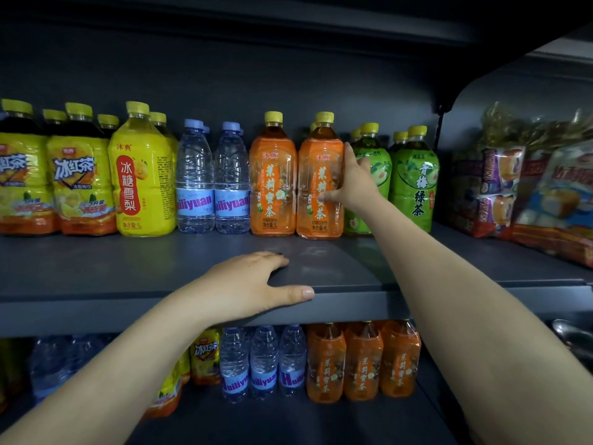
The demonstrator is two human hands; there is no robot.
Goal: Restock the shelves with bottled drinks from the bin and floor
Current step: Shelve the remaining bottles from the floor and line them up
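An orange jasmine-tea bottle (316, 187) with a yellow cap stands upright at the back of the dark upper shelf (128, 268). My right hand (354, 179) grips its right side, thumb across the label and fingers behind it. A second orange bottle (272, 184) stands touching it on the left. My left hand (253, 284) rests flat on the shelf's front edge, fingers straight, thumb over the lip, holding nothing.
Yellow tea bottles (73, 178), a yellow pear drink (141, 178) and water bottles (213, 181) fill the left of the row; green tea bottles (414, 178) stand right. Snack bags (519, 191) lie far right. The lower shelf holds water bottles (263, 361) and orange bottles (362, 361).
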